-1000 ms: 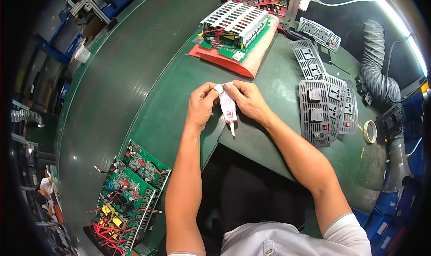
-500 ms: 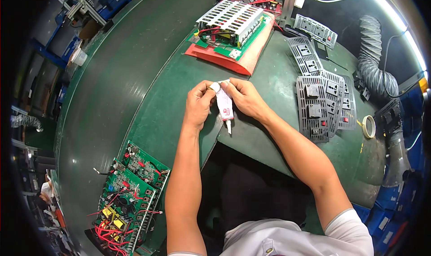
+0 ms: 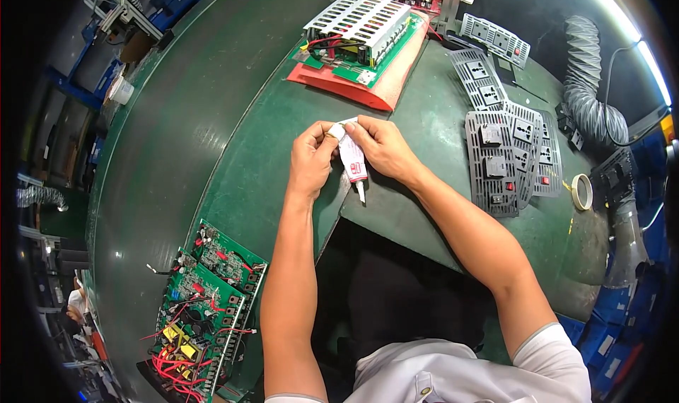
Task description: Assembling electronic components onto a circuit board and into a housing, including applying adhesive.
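Both of my hands grip the tail end of a white glue tube (image 3: 352,158) with red marks, its pointed nozzle aimed down toward me. My left hand (image 3: 311,155) is closed, thumb and fingers pinching the tube's upper left corner. Around one finger of that hand is a white wrap (image 3: 336,131). My right hand (image 3: 382,145) pinches the upper right part of the tube. Beyond my hands, a circuit board with a slotted silver metal cover (image 3: 361,22) rests on a red foam sheet (image 3: 378,95).
Several grey slotted socket panels (image 3: 498,194) lie at the right, near a tape roll (image 3: 581,192) and a flexible silver duct (image 3: 590,85). Green circuit boards (image 3: 205,297) with red wires sit at the lower left. A dark belt (image 3: 170,134) curves along the left side.
The tube and both hands keep nearly the same pose, still gripping its tail. The bench scene has shifted slightly upward in view.
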The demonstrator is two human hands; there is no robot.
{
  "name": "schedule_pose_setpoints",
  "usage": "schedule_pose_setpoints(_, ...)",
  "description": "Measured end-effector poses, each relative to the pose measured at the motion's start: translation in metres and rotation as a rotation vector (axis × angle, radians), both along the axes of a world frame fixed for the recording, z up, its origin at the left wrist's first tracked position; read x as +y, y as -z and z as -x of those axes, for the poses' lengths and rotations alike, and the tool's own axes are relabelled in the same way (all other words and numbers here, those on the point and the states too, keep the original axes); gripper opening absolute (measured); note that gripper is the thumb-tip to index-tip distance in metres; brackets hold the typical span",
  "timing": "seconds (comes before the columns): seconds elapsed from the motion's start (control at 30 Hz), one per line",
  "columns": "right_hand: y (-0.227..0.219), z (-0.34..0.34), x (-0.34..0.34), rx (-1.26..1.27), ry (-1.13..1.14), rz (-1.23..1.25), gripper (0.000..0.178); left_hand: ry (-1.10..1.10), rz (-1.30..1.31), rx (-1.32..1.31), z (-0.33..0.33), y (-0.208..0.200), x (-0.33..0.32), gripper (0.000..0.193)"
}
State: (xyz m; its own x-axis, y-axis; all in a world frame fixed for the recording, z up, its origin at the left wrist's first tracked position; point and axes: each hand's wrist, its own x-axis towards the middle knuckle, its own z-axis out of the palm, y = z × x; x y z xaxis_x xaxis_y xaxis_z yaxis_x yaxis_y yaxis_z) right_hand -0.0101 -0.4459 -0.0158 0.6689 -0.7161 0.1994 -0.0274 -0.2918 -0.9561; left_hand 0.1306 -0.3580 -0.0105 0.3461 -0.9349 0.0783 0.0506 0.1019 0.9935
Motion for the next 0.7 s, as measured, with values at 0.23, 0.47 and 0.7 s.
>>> schedule_pose_setpoints(0.23, 0.005, -0.006, 0.001, -0.113, 0.027, -0.119, 0.030, -0.003, -0.078, -0.100, -0.005, -0.003, 0.001, 0.012)
schedule_pose_setpoints(0.47, 0.013, -0.008, -0.004, -0.083, 0.069, -0.086, 0.031, 0.005, -0.036, -0.105, -0.001, 0.000, 0.006, 0.012)
schedule_pose_setpoints(0.7, 0.005, -0.002, -0.002, -0.037, 0.097, -0.020, 0.033, 0.047, 0.008, -0.040, 0.002, 0.002, -0.001, 0.010)
